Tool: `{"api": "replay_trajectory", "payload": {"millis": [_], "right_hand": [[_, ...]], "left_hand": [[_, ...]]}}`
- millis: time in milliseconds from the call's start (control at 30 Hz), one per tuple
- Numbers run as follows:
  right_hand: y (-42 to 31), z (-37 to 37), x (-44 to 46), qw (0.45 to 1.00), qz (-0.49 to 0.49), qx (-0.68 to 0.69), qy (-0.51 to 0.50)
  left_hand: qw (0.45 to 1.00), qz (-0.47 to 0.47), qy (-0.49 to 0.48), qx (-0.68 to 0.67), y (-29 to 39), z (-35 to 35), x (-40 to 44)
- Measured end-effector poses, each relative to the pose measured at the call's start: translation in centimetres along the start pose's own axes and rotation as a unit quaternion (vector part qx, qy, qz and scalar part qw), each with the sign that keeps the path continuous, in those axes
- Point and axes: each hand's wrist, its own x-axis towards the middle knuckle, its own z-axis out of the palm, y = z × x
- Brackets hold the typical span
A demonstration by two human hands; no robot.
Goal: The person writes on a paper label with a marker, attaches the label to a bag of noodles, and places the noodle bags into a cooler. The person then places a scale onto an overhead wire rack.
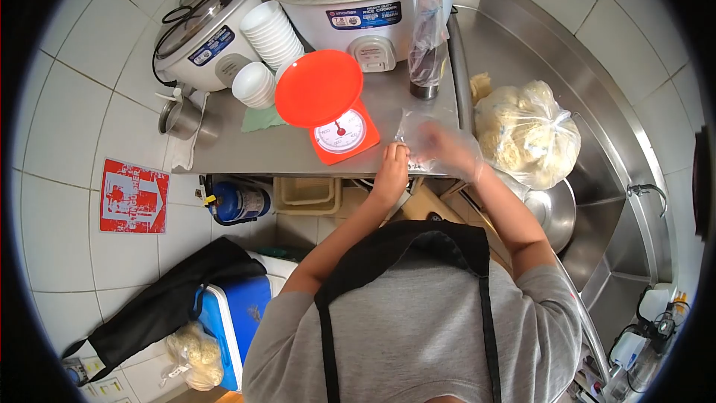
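At the front edge of the steel counter, my left hand is closed, its fingers pinching a thin clear plastic bag. My right hand is blurred and seems to be inside or behind this plastic, which reaches to the wrist; its fingers cannot be made out. Just left of my hands stands a red kitchen scale with a round dial and a bare red pan. To their right, a knotted clear bag of pale yellowish lumps rests at the sink's side.
Behind the scale are stacked white cups and two rice cookers. A plastic-wrapped dark cylinder stands upright behind my right hand. A metal bowl sits in the steel sink. Below the counter are a blue gas canister and a tan bin.
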Motion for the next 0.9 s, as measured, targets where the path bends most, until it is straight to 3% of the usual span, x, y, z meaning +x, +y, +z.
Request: {"api": "replay_trajectory", "payload": {"millis": [100, 300, 400, 500, 600, 633, 667, 700, 733, 767, 800, 833, 900], "right_hand": [[0.7, -2.9, -2.8, 0.995, -0.033, -0.064, 0.066], [-0.2, -5.5, -8.0, 0.999, 0.032, -0.015, 0.022], [-0.9, -8.5, -10.7, 0.992, 0.125, -0.024, 0.001], [-2.4, -10.4, -13.4, 0.970, 0.171, -0.127, 0.121], [-5.4, -12.6, -13.3, 0.905, 0.251, -0.099, 0.327], [-6.4, -12.0, -12.1, 0.887, 0.167, -0.089, 0.420], [-8.3, -10.7, -10.6, 0.898, 0.149, 0.080, 0.406], [-6.3, -8.2, -9.3, 0.948, -0.043, -0.015, 0.315], [-7.6, -6.1, -7.4, 0.954, -0.150, -0.062, 0.253], [-7.9, -4.2, -5.5, 0.984, -0.116, -0.087, 0.099], [-6.4, -1.5, -3.8, 0.987, -0.121, -0.080, 0.071], [-4.4, 1.1, -2.1, 0.988, -0.125, -0.074, 0.041], [-1.2, 2.8, 0.0, 0.989, -0.102, -0.075, 0.082]], "left_hand": [[0.996, 0.039, -0.032, 0.070, -0.8, 0.0, 0.2], [0.979, 0.030, -0.149, 0.139, -0.6, -0.4, 1.4], [0.971, 0.006, -0.188, 0.147, 0.2, -0.6, 1.8], [0.963, -0.005, -0.207, 0.173, 1.0, -0.6, 2.2], [0.961, 0.008, -0.201, 0.188, 0.3, 0.2, 2.1], [0.962, 0.009, -0.200, 0.188, 0.5, 0.2, 2.1], [0.962, 0.010, -0.198, 0.188, 0.9, -0.2, 2.3], [0.962, 0.011, -0.198, 0.189, 1.2, -0.6, 2.3], [0.969, -0.023, -0.189, 0.154, 1.5, -0.8, 2.3], [0.975, -0.057, -0.179, 0.118, 1.8, -0.9, 2.3], [0.979, -0.090, -0.167, 0.080, 2.0, -0.9, 2.4], [0.972, -0.061, -0.191, 0.125, 1.9, -0.9, 2.5], [0.949, -0.005, -0.233, 0.214, 1.2, -0.4, 2.7]]}}
